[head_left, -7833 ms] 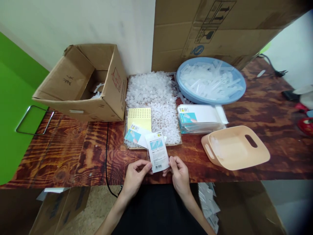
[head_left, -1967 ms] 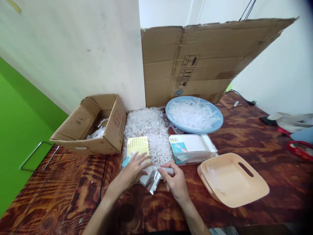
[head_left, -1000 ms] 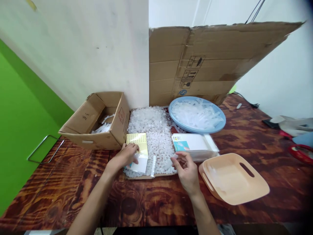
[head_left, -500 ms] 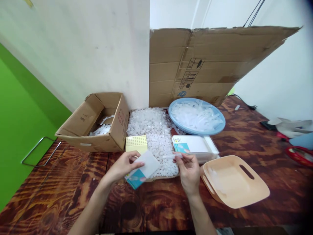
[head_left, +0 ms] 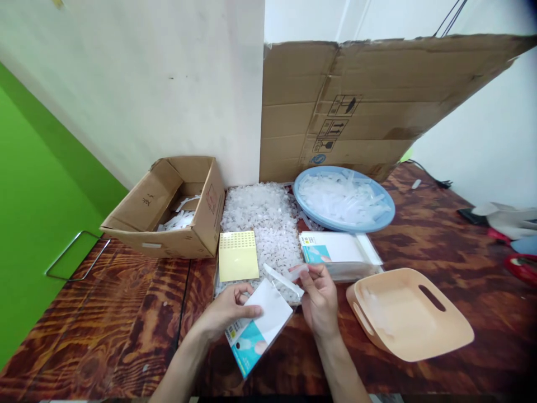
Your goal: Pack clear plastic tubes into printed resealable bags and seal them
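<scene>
My left hand (head_left: 238,307) grips a white and teal printed packet (head_left: 268,313), thumb on top, tilted over the table's front part. Just right of it, my right hand (head_left: 318,291) pinches a small translucent strip (head_left: 297,272). A white strip (head_left: 282,280) slants between the packet's upper edge and the fingers of my right hand; whether it is attached to the packet is unclear. Behind the hands lies a yellow sheet with small dots (head_left: 239,263), on a wide layer of small clear pieces (head_left: 260,210). More printed packets (head_left: 339,246) lie behind my right hand.
An open cardboard box (head_left: 168,243) with white strips stands at the left. A blue basin (head_left: 346,228) of translucent strips sits at the back, before a large cardboard sheet (head_left: 377,95). A peach basket (head_left: 428,330) is at the right on the wooden table (head_left: 104,336).
My left hand has moved right and nearer with the packet, uncovering more of the yellow sheet. A white strip now shows at the packet's upper edge. The view has shifted slightly.
</scene>
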Demonstrator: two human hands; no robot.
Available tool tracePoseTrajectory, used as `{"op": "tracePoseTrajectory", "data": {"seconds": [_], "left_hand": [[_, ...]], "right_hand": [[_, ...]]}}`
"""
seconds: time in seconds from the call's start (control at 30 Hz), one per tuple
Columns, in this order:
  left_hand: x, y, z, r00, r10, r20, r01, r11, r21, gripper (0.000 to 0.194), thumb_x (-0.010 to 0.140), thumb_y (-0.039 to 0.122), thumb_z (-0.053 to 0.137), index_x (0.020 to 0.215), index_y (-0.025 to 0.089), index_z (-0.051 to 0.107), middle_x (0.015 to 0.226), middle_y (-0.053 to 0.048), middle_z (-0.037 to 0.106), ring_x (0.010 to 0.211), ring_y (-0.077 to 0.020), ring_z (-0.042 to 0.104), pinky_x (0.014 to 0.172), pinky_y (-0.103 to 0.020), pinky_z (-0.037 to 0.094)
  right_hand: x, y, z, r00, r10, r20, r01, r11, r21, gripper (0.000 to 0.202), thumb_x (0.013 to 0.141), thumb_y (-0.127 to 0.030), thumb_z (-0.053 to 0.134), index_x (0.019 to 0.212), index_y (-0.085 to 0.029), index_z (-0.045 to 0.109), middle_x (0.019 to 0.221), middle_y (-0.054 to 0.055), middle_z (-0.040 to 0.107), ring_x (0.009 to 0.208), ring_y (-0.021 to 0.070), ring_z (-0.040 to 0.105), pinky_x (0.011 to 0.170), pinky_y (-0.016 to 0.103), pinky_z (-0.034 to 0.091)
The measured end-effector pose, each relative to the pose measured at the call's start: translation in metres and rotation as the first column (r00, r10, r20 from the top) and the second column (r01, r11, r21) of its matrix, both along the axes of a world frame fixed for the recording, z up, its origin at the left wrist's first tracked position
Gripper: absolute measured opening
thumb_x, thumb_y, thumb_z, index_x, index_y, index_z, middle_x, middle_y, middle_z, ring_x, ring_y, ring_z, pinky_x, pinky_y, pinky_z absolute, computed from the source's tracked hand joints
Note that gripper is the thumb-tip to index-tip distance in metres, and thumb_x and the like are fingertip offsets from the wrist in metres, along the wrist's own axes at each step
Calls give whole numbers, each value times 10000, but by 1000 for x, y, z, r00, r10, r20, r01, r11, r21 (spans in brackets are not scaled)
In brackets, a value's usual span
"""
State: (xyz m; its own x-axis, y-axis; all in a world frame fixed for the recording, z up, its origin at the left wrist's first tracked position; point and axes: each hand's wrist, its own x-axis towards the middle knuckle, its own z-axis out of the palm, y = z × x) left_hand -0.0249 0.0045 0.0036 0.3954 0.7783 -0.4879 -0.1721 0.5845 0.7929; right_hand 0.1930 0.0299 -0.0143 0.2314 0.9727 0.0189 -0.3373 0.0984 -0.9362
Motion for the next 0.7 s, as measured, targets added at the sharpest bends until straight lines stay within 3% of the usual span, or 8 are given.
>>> {"op": "tracePoseTrajectory", "data": {"seconds": [0.13,0.2,0.3,0.43,0.53,0.6,0.63,0.7], "left_hand": [[6,0,-1,1000,7,17,-7,1000,10,455,666,432,892,895,140,629,760,-47,724,561,-127,622,508,-190,412],[7,0,2,1000,-10,22,9,999,50,437,730,487,837,905,132,651,744,-35,702,561,-115,600,507,-184,394],[9,-1,8,998,-61,20,59,994,92,425,764,496,808,926,128,671,759,-39,698,592,-116,597,528,-183,390],[13,-4,9,996,-94,1,93,991,98,426,751,476,826,961,131,690,791,-49,712,619,-127,606,542,-186,386],[16,-9,2,999,-40,18,38,993,110,447,790,526,775,983,129,708,819,-63,722,677,-153,632,597,-206,432],[18,-12,-4,1000,-12,14,10,990,137,470,796,527,770,1032,124,720,883,-83,734,766,-183,654,676,-232,469],[19,-14,-7,1000,-1,13,-1,990,140,484,796,524,772,1063,123,720,915,-92,740,793,-195,659,701,-243,480],[22,-16,-12,1000,17,15,-19,993,119,499,808,520,762,1100,118,719,936,-102,746,783,-197,658,696,-250,485]], "right_hand": [[2,-7,1,992,70,100,-73,997,24,220,852,-349,757,874,-239,568,807,17,714,666,186,666,657,305,537],[3,-12,5,966,144,214,-157,987,43,165,873,-369,725,849,-228,643,925,57,724,822,229,696,752,334,551],[5,-22,16,861,329,389,-381,922,64,302,960,-446,570,873,-224,756,1250,95,665,1129,296,635,958,390,504],[27,-33,36,692,443,570,-549,836,18,377,1003,-444,463,993,-265,795,1391,58,589,1202,293,597,1022,399,468],[79,-32,41,629,179,756,-272,962,-2,284,978,-386,509,1054,-271,758,1186,84,703,1084,286,650,948,397,493],[123,-26,35,441,-35,897,48,999,15,229,913,-397,577,964,-251,746,944,91,753,833,280,688,741,373,512],[143,-23,29,311,-13,950,145,989,-34,222,886,-404,586,873,-242,738,834,89,750,731,276,677,655,361,485],[172,-16,16,130,246,960,193,944,-268,259,849,-402,603,682,-231,703,641,86,713,583,263,641,546,338,418]]}}
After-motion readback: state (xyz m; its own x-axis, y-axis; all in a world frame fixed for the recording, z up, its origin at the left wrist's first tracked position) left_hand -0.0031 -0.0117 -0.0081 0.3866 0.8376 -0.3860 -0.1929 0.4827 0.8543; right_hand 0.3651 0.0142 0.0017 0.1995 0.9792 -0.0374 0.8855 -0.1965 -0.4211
